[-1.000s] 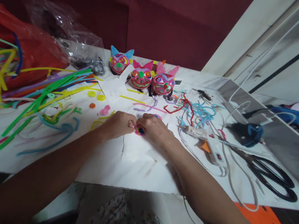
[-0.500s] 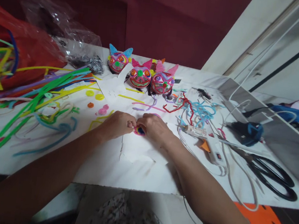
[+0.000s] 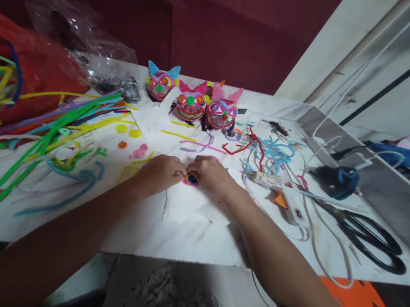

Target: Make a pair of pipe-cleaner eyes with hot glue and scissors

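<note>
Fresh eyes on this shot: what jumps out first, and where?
Probably the three bright figures with pointed blue and pink ears, at the back middle of the white table. Next, nearer the front, the left hand and right hand close together at a small multicoloured piece. Then the long green strips on the left and the big black-handled scissors on the right.
</note>
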`<state>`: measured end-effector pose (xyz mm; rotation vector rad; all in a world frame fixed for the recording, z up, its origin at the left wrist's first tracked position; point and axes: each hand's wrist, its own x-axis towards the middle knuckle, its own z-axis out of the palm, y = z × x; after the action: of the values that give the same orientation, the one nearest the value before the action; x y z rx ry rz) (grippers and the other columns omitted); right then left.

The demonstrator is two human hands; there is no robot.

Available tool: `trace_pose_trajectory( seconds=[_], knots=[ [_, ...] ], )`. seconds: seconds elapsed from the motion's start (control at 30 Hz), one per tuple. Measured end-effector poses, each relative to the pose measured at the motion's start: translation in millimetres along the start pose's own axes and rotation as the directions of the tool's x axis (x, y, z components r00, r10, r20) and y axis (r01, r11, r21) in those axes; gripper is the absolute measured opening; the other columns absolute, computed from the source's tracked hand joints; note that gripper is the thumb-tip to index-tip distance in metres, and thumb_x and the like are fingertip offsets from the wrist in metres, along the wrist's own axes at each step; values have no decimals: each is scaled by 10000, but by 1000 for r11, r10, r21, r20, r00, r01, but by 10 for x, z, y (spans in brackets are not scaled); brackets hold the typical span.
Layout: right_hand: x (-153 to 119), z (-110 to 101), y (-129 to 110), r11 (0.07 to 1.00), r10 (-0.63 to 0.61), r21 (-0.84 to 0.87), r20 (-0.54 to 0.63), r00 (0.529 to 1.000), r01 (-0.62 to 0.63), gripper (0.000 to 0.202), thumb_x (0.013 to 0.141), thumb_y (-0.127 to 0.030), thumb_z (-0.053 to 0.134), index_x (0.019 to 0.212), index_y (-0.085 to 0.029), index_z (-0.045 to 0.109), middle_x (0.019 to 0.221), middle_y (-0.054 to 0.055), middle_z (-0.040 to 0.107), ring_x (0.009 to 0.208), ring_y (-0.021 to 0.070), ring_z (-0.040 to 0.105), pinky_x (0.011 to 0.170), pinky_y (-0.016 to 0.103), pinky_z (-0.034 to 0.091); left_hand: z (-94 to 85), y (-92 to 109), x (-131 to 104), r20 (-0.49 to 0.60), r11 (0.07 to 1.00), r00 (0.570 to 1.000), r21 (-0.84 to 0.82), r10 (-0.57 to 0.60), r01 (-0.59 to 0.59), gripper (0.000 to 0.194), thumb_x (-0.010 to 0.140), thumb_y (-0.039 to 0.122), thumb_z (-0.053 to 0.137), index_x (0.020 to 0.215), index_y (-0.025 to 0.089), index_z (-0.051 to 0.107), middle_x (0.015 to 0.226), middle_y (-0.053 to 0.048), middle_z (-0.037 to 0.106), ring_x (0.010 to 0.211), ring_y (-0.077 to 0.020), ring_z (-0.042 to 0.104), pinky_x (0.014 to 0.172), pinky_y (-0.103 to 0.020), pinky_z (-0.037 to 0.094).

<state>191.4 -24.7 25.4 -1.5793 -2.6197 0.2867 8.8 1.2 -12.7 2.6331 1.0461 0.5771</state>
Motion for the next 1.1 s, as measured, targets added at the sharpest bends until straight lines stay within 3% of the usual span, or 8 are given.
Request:
trace_pose_trajectory(
  seconds=[0.27,0.6,0.9,1.1],
  knots=[
    [5,22,122,992,36,127,-77,996,-26,257,846,-46,606,969,-171,794,977,89,783,883,190,700,771,246,463,-25,81,-4,11,998,998,24,-63,63,148,826,174,623,786,184,765,825,-45,754,762,-174,679,705,-273,471],
    [19,50,136,989,15,149,-73,997,-4,267,823,-26,608,938,-163,806,971,79,783,888,184,696,792,247,467,-42,188,18,-20,987,988,40,-155,156,194,757,97,587,759,191,757,767,-25,742,667,-147,650,600,-234,447],
    [53,101,159,966,128,232,-62,990,-110,263,792,-28,631,900,-180,816,888,53,789,818,163,698,749,230,475,11,128,20,-69,995,993,-12,-96,95,208,742,101,583,756,218,753,783,-16,746,687,-146,648,636,-230,460],
    [30,28,123,958,129,260,-7,992,-123,311,779,5,609,905,-179,825,908,51,796,852,155,702,746,203,479,-1,136,31,-50,995,994,-39,-99,97,226,724,99,562,749,211,757,747,-15,726,674,-145,636,629,-233,454]
  ],
)
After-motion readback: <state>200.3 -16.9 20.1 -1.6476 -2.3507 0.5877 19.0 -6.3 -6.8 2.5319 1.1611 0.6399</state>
